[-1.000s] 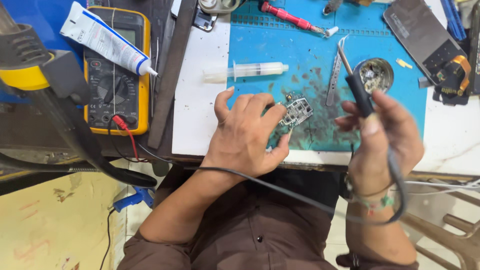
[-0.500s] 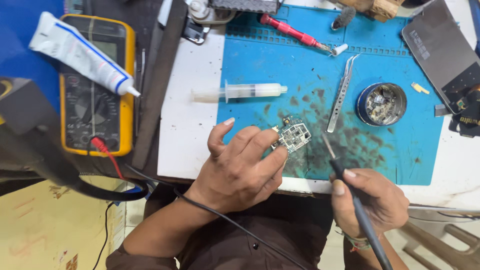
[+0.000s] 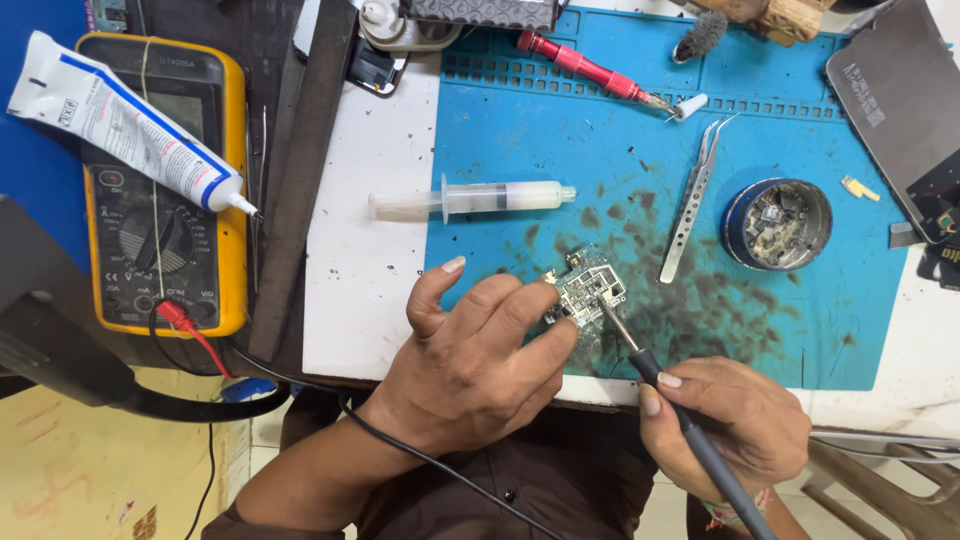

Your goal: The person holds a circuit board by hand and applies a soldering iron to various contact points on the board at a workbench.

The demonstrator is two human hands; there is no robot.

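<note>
Left hand curled, fingertips pinching small circuit board against blue mat. Right hand closed around soldering iron, tip touching the board's lower right edge. Board near the mat's front edge, amid dark stains. Syringe just above the left hand, lying across the mat's left border. Tweezers right of the board, round tin beyond them. Red screwdriver at the mat's far side. Yellow multimeter well left, white tube resting on it.
</note>
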